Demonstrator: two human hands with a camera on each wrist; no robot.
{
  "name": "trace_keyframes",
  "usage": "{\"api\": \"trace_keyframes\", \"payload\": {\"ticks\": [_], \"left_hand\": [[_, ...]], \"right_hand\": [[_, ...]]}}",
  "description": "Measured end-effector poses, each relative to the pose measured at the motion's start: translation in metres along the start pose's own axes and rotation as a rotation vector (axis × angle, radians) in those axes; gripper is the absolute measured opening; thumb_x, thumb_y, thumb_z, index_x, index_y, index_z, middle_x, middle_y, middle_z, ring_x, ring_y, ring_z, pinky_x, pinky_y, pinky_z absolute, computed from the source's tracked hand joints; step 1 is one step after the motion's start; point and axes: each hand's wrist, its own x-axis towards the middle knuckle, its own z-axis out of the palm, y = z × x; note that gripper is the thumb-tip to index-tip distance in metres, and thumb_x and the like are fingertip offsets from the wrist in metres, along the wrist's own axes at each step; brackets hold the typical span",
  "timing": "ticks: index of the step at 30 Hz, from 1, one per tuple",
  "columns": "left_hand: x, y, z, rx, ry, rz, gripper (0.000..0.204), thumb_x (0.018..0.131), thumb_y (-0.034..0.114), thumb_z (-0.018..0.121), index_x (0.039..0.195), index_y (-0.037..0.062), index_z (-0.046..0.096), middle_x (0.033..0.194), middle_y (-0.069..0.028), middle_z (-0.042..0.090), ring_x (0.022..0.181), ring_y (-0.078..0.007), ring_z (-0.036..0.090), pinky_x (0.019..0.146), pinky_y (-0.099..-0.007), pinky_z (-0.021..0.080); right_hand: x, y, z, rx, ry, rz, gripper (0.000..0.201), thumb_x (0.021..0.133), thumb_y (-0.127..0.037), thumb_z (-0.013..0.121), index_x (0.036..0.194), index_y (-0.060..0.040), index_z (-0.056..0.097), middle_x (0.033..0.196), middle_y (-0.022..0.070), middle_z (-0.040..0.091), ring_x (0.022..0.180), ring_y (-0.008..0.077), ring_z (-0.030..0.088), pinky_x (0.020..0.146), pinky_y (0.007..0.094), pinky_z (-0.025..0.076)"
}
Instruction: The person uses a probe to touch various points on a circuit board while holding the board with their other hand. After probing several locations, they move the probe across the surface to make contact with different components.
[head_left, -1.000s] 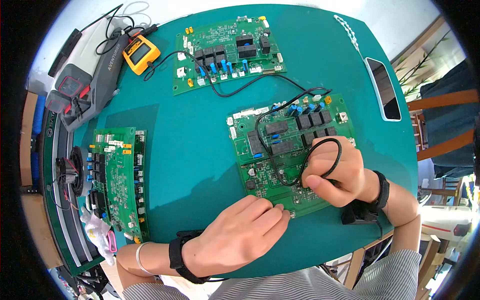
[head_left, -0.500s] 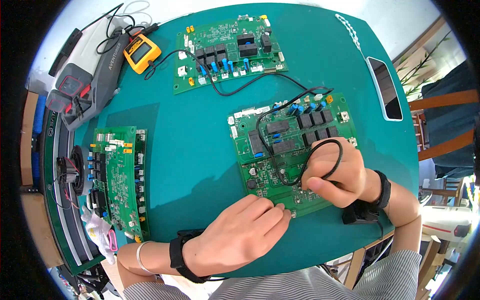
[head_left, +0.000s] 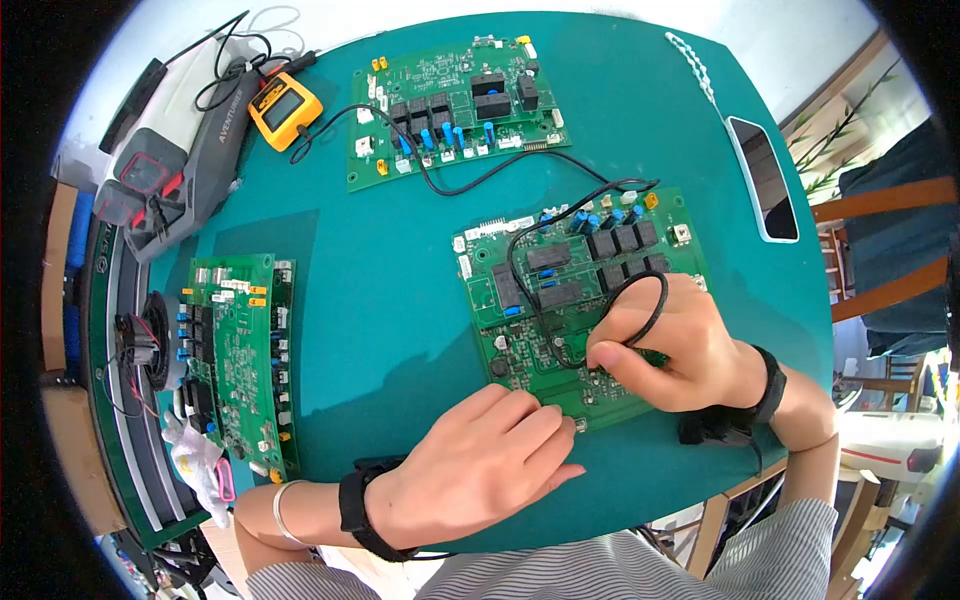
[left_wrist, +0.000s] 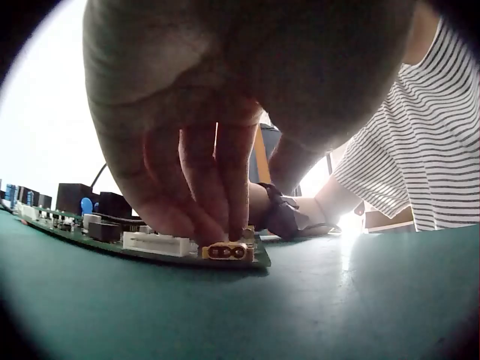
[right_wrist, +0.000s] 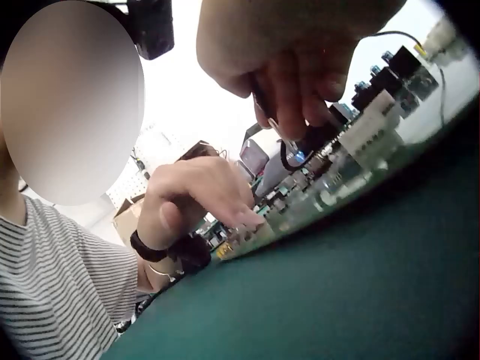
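A green circuit board (head_left: 540,385) with black relays and blue capacitors lies at the near right of the table. My right hand (head_left: 665,340) pinches a thin probe over the board's middle. A black cable (head_left: 515,260) loops up over the knuckles. Most of the probe is hidden by the fingers; a short shiny part (right_wrist: 274,129) shows in the right wrist view. My left hand (head_left: 480,460) rests its fingertips on the board's near corner, thumb stretched out to the side. In the left wrist view these fingertips sit just behind a yellow two-hole connector (left_wrist: 227,251).
The cable runs across the table to a yellow meter (head_left: 284,110) at the back left. Other circuit boards lie at the back (head_left: 440,75) and left (head_left: 240,370). A grey tool (head_left: 195,165) stands far left; a phone (head_left: 763,180) lies at the right edge.
My right hand has shifted slightly left and turned, taking the cable loop with it. My left hand's thumb has come out from under the fingers and away from the board.
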Motion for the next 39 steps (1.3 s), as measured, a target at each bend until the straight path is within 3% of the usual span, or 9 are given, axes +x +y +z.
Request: {"api": "trace_keyframes", "payload": {"ticks": [4, 8, 11, 13, 16, 21, 25, 33, 39], "left_hand": [[0.001, -0.001, -0.001, 0.043, -0.004, 0.02, 0.042, 0.073, 0.021, 0.085, 0.106, 0.0005, 0.069, 0.096, -0.006, 0.063, 0.083, -0.0232, 0.062, 0.07, -0.0357, 0.05], [0.004, 0.001, -0.004, 0.094, -0.008, 0.038, 0.039, 0.072, 0.022, 0.085, 0.101, 0.0023, 0.069, 0.092, -0.0043, 0.06, 0.081, -0.0221, 0.061, 0.069, -0.0355, 0.05], [0.003, 0.001, -0.004, 0.138, 0.01, 0.037, 0.035, 0.071, 0.022, 0.086, 0.094, 0.0038, 0.068, 0.089, -0.0037, 0.059, 0.08, -0.0218, 0.061, 0.069, -0.0355, 0.049], [0.002, 0.002, -0.004, 0.16, 0.023, 0.035, 0.032, 0.07, 0.022, 0.086, 0.09, 0.0047, 0.068, 0.087, -0.0035, 0.058, 0.079, -0.0218, 0.06, 0.069, -0.0356, 0.048], [0.001, 0.002, -0.003, 0.191, 0.058, 0.003, 0.029, 0.069, 0.021, 0.086, 0.082, 0.0067, 0.065, 0.081, -0.0034, 0.056, 0.077, -0.0225, 0.059, 0.069, -0.0363, 0.047], [0.001, 0.004, -0.004, 0.274, 0.143, -0.126, 0.026, 0.071, 0.018, 0.084, 0.076, 0.0077, 0.061, 0.073, -0.0038, 0.052, 0.074, -0.0245, 0.058, 0.072, -0.0404, 0.047], [0.0, 0.002, -0.001, 0.333, 0.179, -0.155, 0.025, 0.072, 0.016, 0.083, 0.074, 0.0077, 0.06, 0.071, -0.0039, 0.052, 0.075, -0.0254, 0.058, 0.074, -0.0412, 0.047], [0.004, 0.003, -0.005, 0.191, 0.146, -0.159, 0.042, 0.074, 0.018, 0.083, 0.11, 0.0052, 0.065, 0.113, -0.009, 0.064, 0.106, -0.0301, 0.061, 0.087, -0.0429, 0.048], [0.002, 0.002, -0.004, 0.191, 0.136, -0.155, 0.046, 0.074, 0.018, 0.082, 0.115, 0.0041, 0.066, 0.115, -0.0083, 0.064, 0.107, -0.0297, 0.061, 0.088, -0.0434, 0.049]], "right_hand": [[0.011, -0.017, -0.024, -0.025, -0.029, 0.119, 0.002, 0.087, -0.004, 0.07, 0.086, -0.0031, 0.069, 0.07, 0.0093, 0.065, 0.062, 0.03, 0.064, 0.056, 0.0393, 0.048], [0.015, -0.031, -0.046, 0.023, 0.071, 0.288, 0.012, 0.096, -0.001, 0.057, 0.095, 0.0019, 0.069, 0.081, 0.0096, 0.07, 0.073, 0.0166, 0.072, 0.066, 0.0298, 0.054], [0.019, -0.033, -0.062, 0.024, 0.067, 0.354, 0.022, 0.099, -0.003, 0.049, 0.096, 0.0064, 0.068, 0.084, 0.0107, 0.072, 0.078, 0.0163, 0.071, 0.071, 0.0293, 0.056], [0.02, -0.037, -0.071, -0.02, 0.055, 0.336, 0.02, 0.096, 0.001, 0.049, 0.097, 0.0057, 0.068, 0.085, 0.0116, 0.072, 0.079, 0.0175, 0.072, 0.073, 0.0297, 0.057], [0.02, -0.041, -0.084, -0.16, -0.167, 0.244, 0.026, 0.086, 0.009, 0.049, 0.102, 0.0056, 0.07, 0.089, 0.0144, 0.074, 0.08, 0.0218, 0.074, 0.076, 0.0309, 0.058], [0.016, -0.036, -0.073, -0.118, -0.128, 0.19, 0.027, 0.083, 0.009, 0.055, 0.104, 0.0031, 0.072, 0.09, 0.0141, 0.075, 0.08, 0.0252, 0.075, 0.073, 0.0339, 0.059], [0.017, -0.031, -0.066, -0.123, -0.289, 0.171, 0.015, 0.088, -0.001, 0.069, 0.103, -0.0027, 0.069, 0.086, 0.0144, 0.071, 0.077, 0.0343, 0.07, 0.068, 0.0387, 0.056], [0.014, -0.016, -0.04, 0.109, -0.366, 0.279, 0.014, 0.091, -0.01, 0.07, 0.091, -0.0034, 0.058, 0.074, 0.0116, 0.065, 0.068, 0.029, 0.068, 0.061, 0.0379, 0.051], [0.014, -0.012, -0.038, 0.122, -0.415, 0.272, 0.016, 0.092, -0.013, 0.07, 0.09, -0.0031, 0.058, 0.075, 0.012, 0.066, 0.069, 0.0304, 0.068, 0.061, 0.0381, 0.051]]}}
